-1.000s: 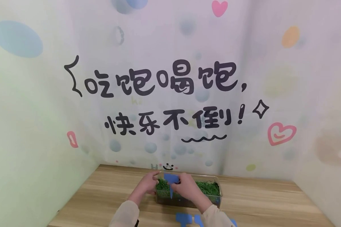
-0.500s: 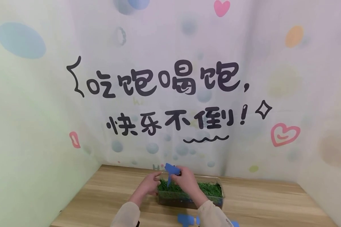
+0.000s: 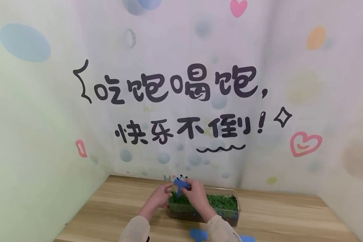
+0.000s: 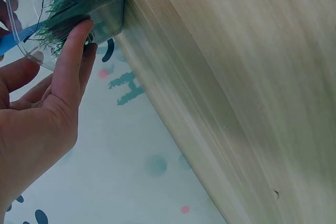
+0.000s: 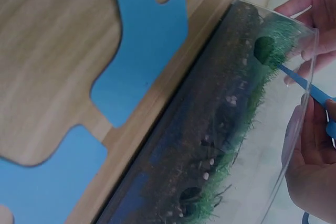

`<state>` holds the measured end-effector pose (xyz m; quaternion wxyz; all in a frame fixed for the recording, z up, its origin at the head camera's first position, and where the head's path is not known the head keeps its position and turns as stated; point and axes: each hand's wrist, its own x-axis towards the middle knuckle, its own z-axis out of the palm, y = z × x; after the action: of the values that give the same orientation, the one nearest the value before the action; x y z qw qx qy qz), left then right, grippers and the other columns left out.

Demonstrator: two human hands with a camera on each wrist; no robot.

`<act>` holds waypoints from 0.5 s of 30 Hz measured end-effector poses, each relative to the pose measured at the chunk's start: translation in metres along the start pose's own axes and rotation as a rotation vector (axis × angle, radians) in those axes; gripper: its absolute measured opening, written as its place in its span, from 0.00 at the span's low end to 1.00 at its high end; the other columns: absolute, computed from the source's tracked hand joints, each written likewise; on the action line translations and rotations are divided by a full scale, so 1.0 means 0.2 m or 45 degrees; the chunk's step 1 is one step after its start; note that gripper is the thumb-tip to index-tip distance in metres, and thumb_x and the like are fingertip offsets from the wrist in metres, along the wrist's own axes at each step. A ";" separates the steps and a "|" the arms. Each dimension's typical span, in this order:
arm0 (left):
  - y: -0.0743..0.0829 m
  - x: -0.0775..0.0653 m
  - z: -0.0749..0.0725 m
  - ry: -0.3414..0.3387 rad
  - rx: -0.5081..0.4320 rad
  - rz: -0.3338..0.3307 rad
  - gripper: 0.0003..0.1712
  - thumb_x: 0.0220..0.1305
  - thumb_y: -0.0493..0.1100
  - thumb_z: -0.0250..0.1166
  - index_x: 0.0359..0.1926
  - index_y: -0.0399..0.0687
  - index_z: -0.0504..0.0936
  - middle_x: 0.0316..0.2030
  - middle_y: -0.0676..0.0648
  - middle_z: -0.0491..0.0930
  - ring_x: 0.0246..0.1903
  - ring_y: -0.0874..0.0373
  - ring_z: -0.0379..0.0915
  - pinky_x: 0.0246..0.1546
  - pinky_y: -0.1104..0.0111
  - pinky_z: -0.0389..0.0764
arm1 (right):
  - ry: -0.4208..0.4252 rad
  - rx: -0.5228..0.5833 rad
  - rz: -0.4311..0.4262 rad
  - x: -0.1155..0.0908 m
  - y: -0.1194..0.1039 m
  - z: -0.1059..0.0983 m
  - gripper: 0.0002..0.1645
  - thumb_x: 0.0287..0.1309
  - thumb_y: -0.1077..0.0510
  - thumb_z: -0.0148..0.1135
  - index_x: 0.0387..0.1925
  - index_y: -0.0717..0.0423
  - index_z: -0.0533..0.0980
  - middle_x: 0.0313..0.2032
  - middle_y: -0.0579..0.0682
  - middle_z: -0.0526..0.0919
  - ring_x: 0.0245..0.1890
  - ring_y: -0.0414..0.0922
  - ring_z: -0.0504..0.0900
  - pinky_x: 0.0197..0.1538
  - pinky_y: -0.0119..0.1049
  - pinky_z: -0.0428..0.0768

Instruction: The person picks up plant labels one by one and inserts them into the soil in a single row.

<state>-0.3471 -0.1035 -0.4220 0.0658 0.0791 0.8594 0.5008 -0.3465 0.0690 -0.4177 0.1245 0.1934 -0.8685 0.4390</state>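
Observation:
A clear plastic box (image 3: 208,215) of dark soil and green grass stands on the wooden table. My left hand (image 3: 160,196) grips its left end, the thumb at the rim and fingers (image 4: 71,64) along the outer wall. My right hand (image 3: 197,195) pinches the crossbar of a blue T-shaped plant label (image 3: 179,183) above the grass at that end. In the right wrist view the label's narrow stem (image 5: 295,77) points down to the grass (image 5: 273,43), close to a dark round hole in the soil. The grass partly hides its tip.
More blue plant labels (image 3: 198,234) lie on the table (image 3: 124,201) in front of the box; the right sleeve covers part of them. A printed cloth wall (image 3: 181,161) stands right behind the box, with side walls left and right.
My right hand has tilted the label, brought it over the grass at the left end, then lowered it. The left hand has stayed at the box's end. The head view has shifted slightly.

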 end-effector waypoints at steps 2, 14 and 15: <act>0.00 0.00 0.00 0.004 -0.005 0.009 0.30 0.72 0.29 0.52 0.73 0.35 0.62 0.62 0.23 0.71 0.47 0.34 0.79 0.31 0.57 0.87 | -0.004 -0.048 -0.010 0.00 0.00 0.02 0.03 0.62 0.63 0.66 0.38 0.58 0.83 0.33 0.52 0.84 0.28 0.39 0.79 0.28 0.30 0.76; -0.03 0.00 0.00 0.004 -0.038 0.028 0.29 0.72 0.30 0.53 0.72 0.34 0.63 0.60 0.23 0.73 0.56 0.30 0.76 0.32 0.55 0.87 | -0.074 -0.322 0.002 0.00 0.01 0.07 0.09 0.62 0.64 0.65 0.44 0.60 0.83 0.37 0.57 0.88 0.30 0.44 0.83 0.30 0.36 0.77; -0.03 0.00 0.00 0.001 -0.050 0.032 0.29 0.71 0.30 0.53 0.72 0.33 0.63 0.60 0.23 0.73 0.55 0.30 0.76 0.32 0.55 0.87 | -0.074 -0.332 0.007 0.00 0.01 0.07 0.09 0.62 0.64 0.65 0.44 0.60 0.84 0.37 0.57 0.88 0.30 0.43 0.83 0.30 0.36 0.77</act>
<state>-0.3485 -0.1070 -0.4274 0.0606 0.0883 0.8485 0.5183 -0.3485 0.0583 -0.4284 0.1222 0.1859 -0.9219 0.3171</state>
